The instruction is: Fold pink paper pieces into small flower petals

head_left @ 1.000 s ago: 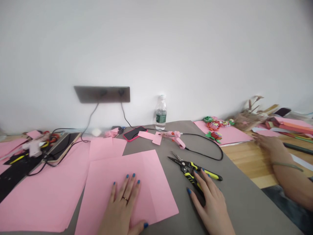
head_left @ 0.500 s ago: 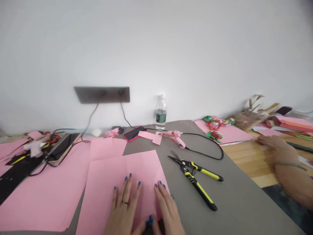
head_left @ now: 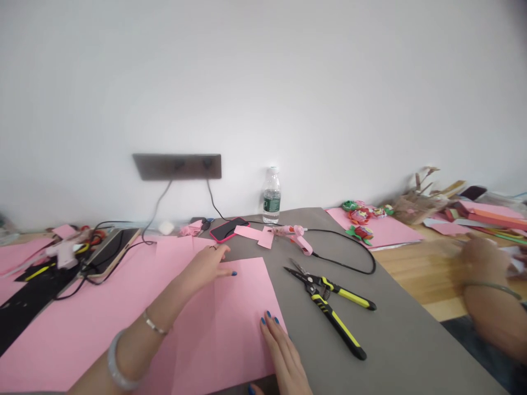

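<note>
A creased pink sheet (head_left: 239, 318) lies on the grey table covering in front of me. My left hand (head_left: 209, 264) is stretched forward over its far left corner, thumb apart from the bent fingers, and I see nothing held. A bracelet and a pale bangle are on that wrist. At the sheet's right edge my right hand (head_left: 284, 354) lies flat, fingers stretched out. Beyond my left hand are a pink-edged phone (head_left: 229, 229) and small pink paper pieces (head_left: 251, 233). To the right rest black-and-yellow shears (head_left: 325, 299), blades apart.
A pink glue gun (head_left: 298, 238) with a looped black cable lies near a water bottle (head_left: 272, 197). More pink sheets (head_left: 102, 323) and another phone (head_left: 111, 252) are left. At right are folded paper flowers (head_left: 360, 216) and another person's blurred hand (head_left: 483, 258).
My left hand has lifted off the middle of the sheet and moved forward to its far left corner. My right hand stays on the right edge. The other person's hand has moved right.
</note>
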`<state>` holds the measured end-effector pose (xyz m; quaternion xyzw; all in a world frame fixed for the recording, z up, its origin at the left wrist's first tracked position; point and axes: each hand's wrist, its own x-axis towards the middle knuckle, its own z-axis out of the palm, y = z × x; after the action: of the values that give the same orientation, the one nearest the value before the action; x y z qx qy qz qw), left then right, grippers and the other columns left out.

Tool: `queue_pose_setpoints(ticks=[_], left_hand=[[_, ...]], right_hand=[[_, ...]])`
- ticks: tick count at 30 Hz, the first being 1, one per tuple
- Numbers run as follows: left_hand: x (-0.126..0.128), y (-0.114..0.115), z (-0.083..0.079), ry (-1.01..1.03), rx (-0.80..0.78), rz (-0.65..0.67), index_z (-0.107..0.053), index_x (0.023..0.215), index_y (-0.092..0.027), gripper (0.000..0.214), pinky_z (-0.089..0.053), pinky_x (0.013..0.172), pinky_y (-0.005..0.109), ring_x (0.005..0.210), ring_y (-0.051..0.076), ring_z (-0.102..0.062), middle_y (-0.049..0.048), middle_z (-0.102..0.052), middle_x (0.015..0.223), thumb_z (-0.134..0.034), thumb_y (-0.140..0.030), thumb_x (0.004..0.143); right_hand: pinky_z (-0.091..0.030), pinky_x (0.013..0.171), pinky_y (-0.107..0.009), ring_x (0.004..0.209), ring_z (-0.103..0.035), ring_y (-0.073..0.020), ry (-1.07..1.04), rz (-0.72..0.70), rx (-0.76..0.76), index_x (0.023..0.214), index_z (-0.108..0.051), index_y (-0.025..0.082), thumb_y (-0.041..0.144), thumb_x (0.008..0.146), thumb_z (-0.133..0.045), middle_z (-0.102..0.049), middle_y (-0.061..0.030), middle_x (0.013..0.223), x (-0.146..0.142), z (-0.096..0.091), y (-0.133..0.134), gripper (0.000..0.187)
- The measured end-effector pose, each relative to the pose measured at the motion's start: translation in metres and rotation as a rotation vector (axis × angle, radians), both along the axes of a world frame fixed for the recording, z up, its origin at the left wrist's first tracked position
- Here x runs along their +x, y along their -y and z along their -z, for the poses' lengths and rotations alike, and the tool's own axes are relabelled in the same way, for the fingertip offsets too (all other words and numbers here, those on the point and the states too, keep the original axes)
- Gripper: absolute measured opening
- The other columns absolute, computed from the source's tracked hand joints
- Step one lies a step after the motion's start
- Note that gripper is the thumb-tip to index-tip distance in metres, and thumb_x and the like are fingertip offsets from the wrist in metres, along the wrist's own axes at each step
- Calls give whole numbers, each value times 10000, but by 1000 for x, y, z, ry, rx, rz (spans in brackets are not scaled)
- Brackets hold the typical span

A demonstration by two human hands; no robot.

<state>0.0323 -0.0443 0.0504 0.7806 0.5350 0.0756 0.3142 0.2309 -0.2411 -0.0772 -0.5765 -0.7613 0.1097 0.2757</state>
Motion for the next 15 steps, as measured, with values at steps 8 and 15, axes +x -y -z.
queue_pose_setpoints(ticks=[8, 15], left_hand=[[15, -30, 1, -9, -127, 122, -531, 871, -207, 413, -395, 632, 267, 844, 225, -590, 39, -638, 976, -751, -448, 617], [14, -30, -10, -7, -221, 94, -533, 981, -201, 463, -389, 604, 261, 761, 205, -595, 25, -653, 889, -725, -447, 639]], right_hand=[[-403, 1099, -485, 1394, -394, -339, -135, -20, -10, 1549, -251, 231, 114, 777, -630, -427, -129, 1514, 6, -5, -1, 868], [-402, 1105, -496, 1393, -397, -335, -173, -7, -36, 1533, -302, 229, 54, 748, -597, -439, -111, 1510, 6, -8, -1, 857]])
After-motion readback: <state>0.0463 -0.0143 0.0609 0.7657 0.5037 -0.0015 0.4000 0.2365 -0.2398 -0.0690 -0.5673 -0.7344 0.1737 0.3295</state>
